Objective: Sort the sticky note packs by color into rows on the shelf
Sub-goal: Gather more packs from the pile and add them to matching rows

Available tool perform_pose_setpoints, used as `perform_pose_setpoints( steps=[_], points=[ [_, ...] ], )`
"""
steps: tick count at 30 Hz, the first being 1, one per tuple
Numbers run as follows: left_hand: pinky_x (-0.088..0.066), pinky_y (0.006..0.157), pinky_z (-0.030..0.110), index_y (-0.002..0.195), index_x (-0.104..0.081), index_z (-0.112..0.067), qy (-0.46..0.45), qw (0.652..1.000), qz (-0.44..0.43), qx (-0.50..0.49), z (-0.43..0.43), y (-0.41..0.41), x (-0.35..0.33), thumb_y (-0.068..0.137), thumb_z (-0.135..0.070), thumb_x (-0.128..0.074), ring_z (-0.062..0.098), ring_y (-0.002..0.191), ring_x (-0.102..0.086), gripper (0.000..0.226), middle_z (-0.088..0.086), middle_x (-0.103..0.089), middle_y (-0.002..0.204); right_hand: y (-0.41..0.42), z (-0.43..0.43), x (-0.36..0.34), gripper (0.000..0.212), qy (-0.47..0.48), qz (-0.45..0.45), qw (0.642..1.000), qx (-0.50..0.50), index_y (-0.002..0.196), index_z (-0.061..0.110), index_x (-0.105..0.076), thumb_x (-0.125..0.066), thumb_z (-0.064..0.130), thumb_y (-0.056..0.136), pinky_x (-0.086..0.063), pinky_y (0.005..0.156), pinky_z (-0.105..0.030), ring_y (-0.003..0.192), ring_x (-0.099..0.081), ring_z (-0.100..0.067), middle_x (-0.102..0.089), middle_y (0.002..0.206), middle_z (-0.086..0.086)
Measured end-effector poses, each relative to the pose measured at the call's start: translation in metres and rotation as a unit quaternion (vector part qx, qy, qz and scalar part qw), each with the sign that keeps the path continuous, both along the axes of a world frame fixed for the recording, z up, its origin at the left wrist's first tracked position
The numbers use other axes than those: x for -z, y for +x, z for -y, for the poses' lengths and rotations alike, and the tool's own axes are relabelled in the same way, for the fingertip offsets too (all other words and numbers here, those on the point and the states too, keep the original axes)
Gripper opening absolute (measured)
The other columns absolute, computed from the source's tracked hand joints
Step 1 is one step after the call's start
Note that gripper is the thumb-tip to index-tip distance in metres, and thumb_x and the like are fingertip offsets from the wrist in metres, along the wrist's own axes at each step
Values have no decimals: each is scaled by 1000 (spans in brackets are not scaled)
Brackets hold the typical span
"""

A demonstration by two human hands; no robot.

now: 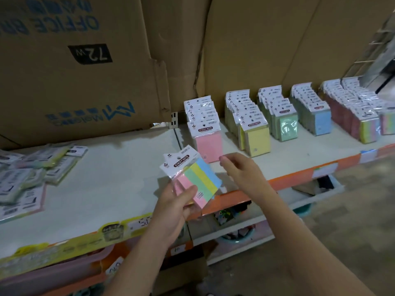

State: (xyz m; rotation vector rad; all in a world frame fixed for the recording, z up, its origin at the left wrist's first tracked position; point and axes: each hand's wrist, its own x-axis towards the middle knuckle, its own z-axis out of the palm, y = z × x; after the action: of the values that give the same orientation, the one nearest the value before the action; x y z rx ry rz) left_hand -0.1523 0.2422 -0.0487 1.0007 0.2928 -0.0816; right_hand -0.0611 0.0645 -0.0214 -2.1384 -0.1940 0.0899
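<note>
Setting: a stockroom shelf with a pale top and an orange front edge, backed by big cardboard boxes.
Sorted rows: standing on the right half of the shelf, from left to right, are a pink row, a yellow row, a green row, a blue row and striped rows at the far right.
Unsorted stock: a loose pile of packs lies flat on the left end of the shelf.
Left hand: the left hand grips the striped packs by their lower edge, thumb across the front. Two header cards show, so it looks like two packs fanned together.
Pack position: held in the air above the shelf's front edge, just in front of the pink row and touching none of the rows.
Pack lie: tilted, header end pointing up and to the left, stripes running along the long side.
Right hand: the right hand hovers with relaxed fingers and holds nothing, fingertips pointing left.
Pack to right hand: the packs lie just to the left of the right fingertips, close but apart.
Key relation: the matching striped rows are well off to the right, past the blue row, so the right hand is the nearer one to them.
Likely step: judging by this, a handover to the right hand, then a reach rightwards.
Risk: two slick wrapped packs could slide apart in the pass.
</note>
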Motion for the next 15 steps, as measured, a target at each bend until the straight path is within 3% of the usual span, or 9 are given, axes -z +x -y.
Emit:
perform_pose_setpoints(
  steps=[4, 8, 10, 13, 15],
  points=[
    [-61, 67, 37, 123, -57, -27, 59, 998, 17, 9, 22, 7, 2, 88, -5, -68, 21, 96, -74, 43, -2, -75, 107, -32, 22, -4, 13, 24, -28, 997, -67, 95, 37, -65, -73, 40, 85, -47, 63, -11, 70, -60, 4, -69, 90, 22],
    [-60, 63, 33, 120, -60, -23, 55, 998, 26, 14, 52, 11, -1, 83, -23, -71, 23, 93, -74, 38, 3, -75, 107, -47, 48, 8, 16, 27, -35, 999, 14, 88, 29, -60, -75, 35, 86, -43, 54, -11, 62, -55, 4, -66, 76, 16],
    [-60, 67, 35, 122, -59, -22, 11, 999, 9, 34, 65, 13, -3, 89, -34, -62, 24, 97, -73, 35, 5, -75, 109, -53, 64, 12, 17, 46, -56, 995, 70, 90, 25, -61, -70, 39, 89, -42, 57, -15, 62, -55, -1, -64, 74, 7],
    [-61, 71, 40, 121, -61, -20, -53, 996, -16, 71, 85, 15, -2, 100, -31, -47, 26, 102, -71, 29, 7, -74, 112, -60, 91, 13, 17, 101, -73, 983, 135, 92, 22, -64, -66, 39, 92, -46, 60, -23, 64, -60, -1, -64, 73, 12],
    [-61, 75, 41, 122, -62, -20, -30, 995, -4, 93, 105, 15, -3, 93, -35, -50, 26, 105, -70, 35, 7, -74, 114, -63, 109, 11, 18, 135, -90, 976, 149, 95, 21, -65, -65, 39, 93, -49, 59, -23, 67, -61, -1, -67, 78, 11]
  ],
)
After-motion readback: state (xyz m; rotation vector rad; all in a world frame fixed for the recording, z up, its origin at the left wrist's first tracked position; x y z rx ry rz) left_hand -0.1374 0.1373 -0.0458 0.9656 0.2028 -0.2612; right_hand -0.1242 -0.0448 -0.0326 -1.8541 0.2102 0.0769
